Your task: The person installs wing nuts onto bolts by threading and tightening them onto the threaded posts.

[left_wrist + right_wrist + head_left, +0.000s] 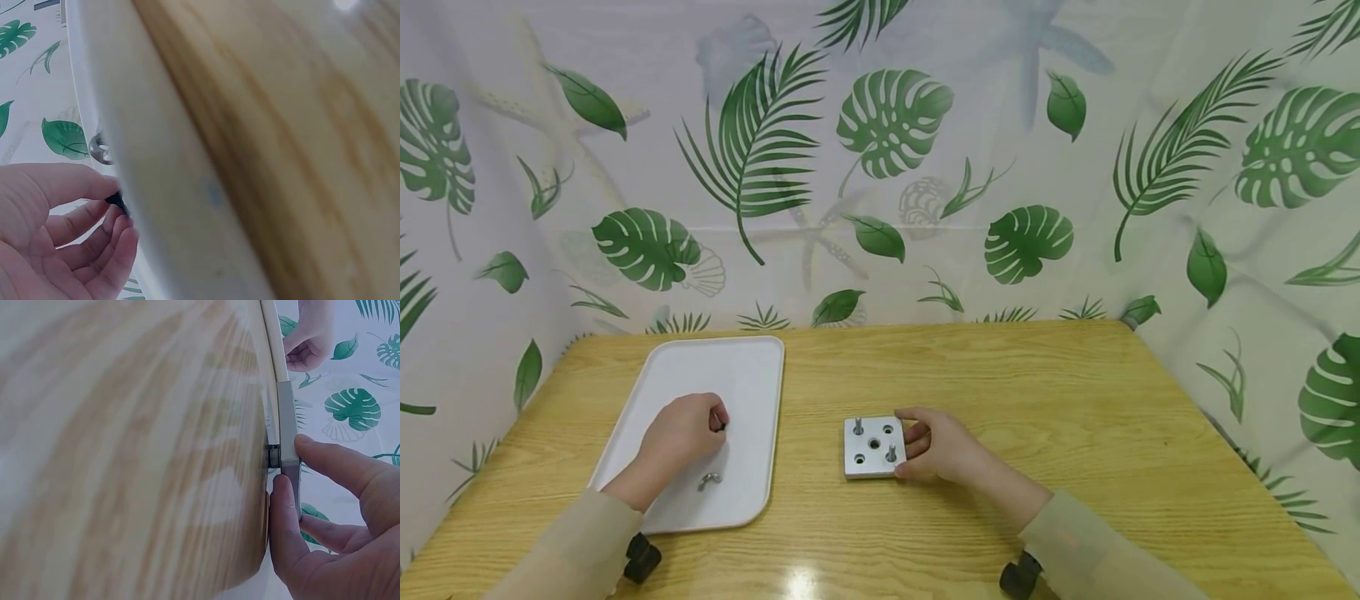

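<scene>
Over the white tray, my left hand pinches a small black piece between thumb and fingers; most of it is hidden, so I cannot tell its kind. A silvery wing nut lies on the tray, nearer to me than that hand. On the table, my right hand grips the right edge of a square metal plate. Two bolts stand upright through opposite corners of it, and its other holes are bare. In the right wrist view a dark bolt head shows under the plate.
The tray lies at the left of the wooden table, with the plate to its right. A white leaf-print cloth hangs behind the table and along both sides. Each wrist wears a black camera.
</scene>
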